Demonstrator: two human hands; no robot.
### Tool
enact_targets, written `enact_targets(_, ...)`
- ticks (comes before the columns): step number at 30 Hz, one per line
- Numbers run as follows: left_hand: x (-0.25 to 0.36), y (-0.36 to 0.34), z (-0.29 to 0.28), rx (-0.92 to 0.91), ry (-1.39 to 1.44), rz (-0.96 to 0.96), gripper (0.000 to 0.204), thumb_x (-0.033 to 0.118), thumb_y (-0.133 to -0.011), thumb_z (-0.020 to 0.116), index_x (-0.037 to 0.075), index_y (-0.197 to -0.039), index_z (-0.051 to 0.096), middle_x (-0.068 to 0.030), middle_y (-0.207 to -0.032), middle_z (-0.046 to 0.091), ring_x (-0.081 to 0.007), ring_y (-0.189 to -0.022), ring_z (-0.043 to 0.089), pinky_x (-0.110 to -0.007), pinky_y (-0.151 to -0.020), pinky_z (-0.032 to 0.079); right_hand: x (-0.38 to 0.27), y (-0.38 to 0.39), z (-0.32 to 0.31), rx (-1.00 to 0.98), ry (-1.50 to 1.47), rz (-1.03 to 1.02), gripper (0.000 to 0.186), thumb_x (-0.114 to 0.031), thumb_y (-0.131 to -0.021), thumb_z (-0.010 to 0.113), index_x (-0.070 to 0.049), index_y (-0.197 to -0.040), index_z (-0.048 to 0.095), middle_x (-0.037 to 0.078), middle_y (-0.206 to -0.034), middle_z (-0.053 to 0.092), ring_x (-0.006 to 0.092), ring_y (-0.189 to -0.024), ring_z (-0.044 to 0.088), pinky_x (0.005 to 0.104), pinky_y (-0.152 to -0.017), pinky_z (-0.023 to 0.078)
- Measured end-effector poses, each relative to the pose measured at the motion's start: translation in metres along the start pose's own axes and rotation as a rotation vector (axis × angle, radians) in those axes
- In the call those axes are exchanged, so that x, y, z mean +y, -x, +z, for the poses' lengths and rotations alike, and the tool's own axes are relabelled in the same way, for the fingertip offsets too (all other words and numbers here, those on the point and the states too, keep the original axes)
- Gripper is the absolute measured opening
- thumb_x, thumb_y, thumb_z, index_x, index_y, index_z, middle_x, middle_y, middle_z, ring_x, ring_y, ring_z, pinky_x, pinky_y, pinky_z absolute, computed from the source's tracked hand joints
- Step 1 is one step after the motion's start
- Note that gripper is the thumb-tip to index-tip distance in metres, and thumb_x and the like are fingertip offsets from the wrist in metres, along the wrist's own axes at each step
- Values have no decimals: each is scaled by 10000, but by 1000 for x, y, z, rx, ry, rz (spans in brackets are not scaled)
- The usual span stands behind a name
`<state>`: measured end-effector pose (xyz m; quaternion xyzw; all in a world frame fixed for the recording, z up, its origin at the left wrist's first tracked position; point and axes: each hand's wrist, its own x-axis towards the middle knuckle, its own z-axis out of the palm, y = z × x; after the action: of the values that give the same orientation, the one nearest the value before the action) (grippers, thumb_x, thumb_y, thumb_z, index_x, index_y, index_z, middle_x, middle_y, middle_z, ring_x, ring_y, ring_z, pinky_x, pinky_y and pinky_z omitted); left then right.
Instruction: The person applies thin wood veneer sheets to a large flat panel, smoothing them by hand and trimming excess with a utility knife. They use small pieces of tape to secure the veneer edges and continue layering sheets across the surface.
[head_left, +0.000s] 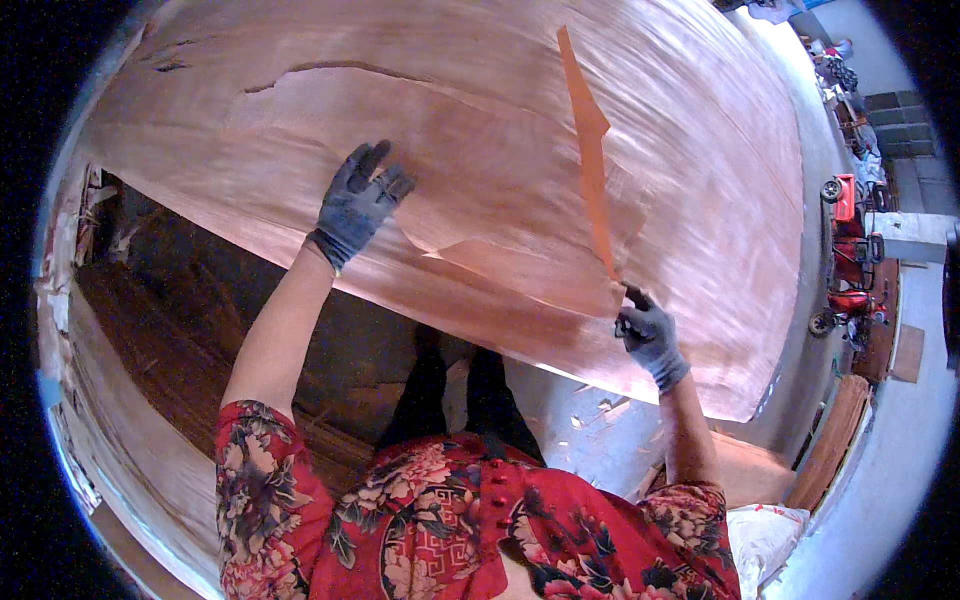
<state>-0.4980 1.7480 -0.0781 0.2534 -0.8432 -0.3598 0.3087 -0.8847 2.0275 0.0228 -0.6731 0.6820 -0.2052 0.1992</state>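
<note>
My left hand (358, 205), in a grey glove, rests on a large thin wood veneer sheet (470, 130) with its fingers apart. A torn, loose veneer piece (510, 270) lies between my hands, and a crack runs across the sheet above my left hand. A narrow orange-brown strip (585, 135) stretches from the upper sheet down toward my right hand (642, 330). That hand, also gloved, has curled fingers at the piece's right end, beside the strip's lower tip; what they grip is too small to make out.
Brown wood sheets (170, 350) lie below the left near edge. At right stand a red wheeled machine (848, 255), a concrete pillar (900, 235) and leaning boards (830, 440). A white sack (765, 540) sits at lower right, and wood scraps (600, 410) litter the floor.
</note>
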Motion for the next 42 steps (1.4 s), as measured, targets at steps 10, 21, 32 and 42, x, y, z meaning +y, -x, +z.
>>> enact_targets(10,46,-11,-20,-115,-800,156,375,256,-781,606,87,-1113,650,-108,-1208,610,-314,-1218,485,-437,-1082,310,-10,52,-54,-210,357,-100,323,-249,-659,784,-179,-959,688,75,-1185,637,254,-781,686,316,-586,529)
enact_targets(21,69,-12,6,15,-760,-39,849,619,-688,653,63,-1313,504,-177,-1327,498,-367,-1281,399,-487,-1102,245,-52,-31,5,267,-468,345,715,-88,-765,773,-29,-1370,398,120,-1204,597,192,-1054,618,292,-785,531)
enact_targets(32,93,-15,13,-114,-730,-243,1035,636,-553,731,95,-1384,436,-250,-1462,280,-418,-1373,202,-539,-1110,158,43,76,-18,457,188,423,175,-44,-857,509,-65,-949,656,154,-854,655,297,-794,642,367,-696,505)
enact_targets(42,84,-7,13,-124,-721,-198,916,540,-657,710,100,-1404,414,-218,-1472,301,-418,-1381,208,-535,-1117,163,41,192,-89,374,-4,921,379,-156,-957,465,66,-1264,480,224,-1288,514,329,-1162,515,383,-1014,387)
